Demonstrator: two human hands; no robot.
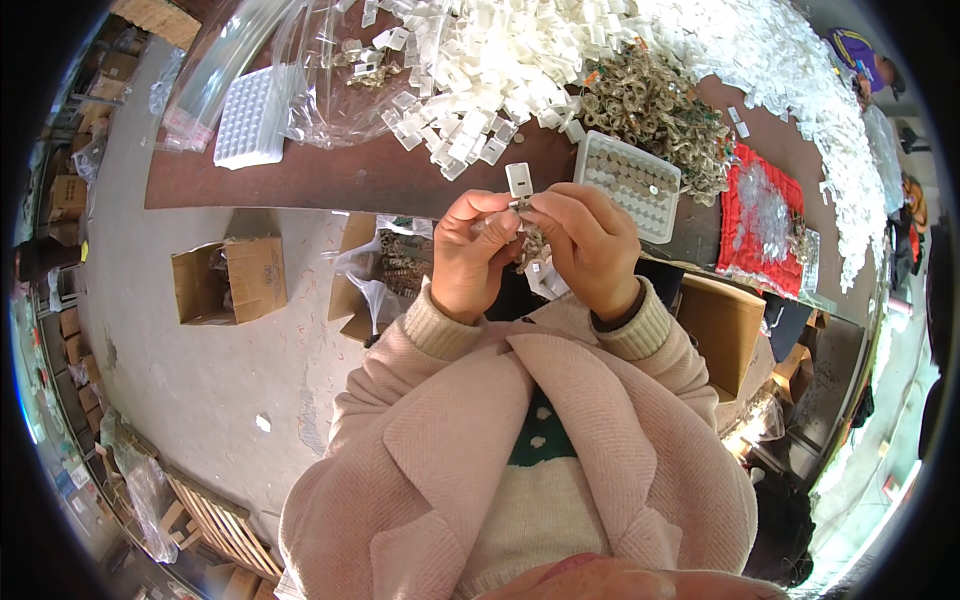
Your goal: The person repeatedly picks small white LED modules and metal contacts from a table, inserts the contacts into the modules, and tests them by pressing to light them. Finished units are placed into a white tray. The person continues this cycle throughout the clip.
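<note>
Over the table's near edge my two hands are raised close together, fingers pinched. Between their fingertips a small white rectangular plastic piece (519, 180) with a dark slot stands upright. My left hand (468, 258) grips at its lower end from the left. From the right my right hand (592, 240) pinches at the same spot; exactly which finger holds what is too small to tell. Below the fingertips a small beige coiled bundle (533, 246) hangs between the hands, partly hidden, with another white piece (545, 280) under it.
A big heap of white plastic pieces (500, 70) covers the far table. Beige coils (650, 110) are piled right of it, behind a white tray (655, 230) of round parts. A red cloth (740, 225) lies farther right, a white dimpled tray (250, 118) left. Cardboard boxes (262, 275) stand below.
</note>
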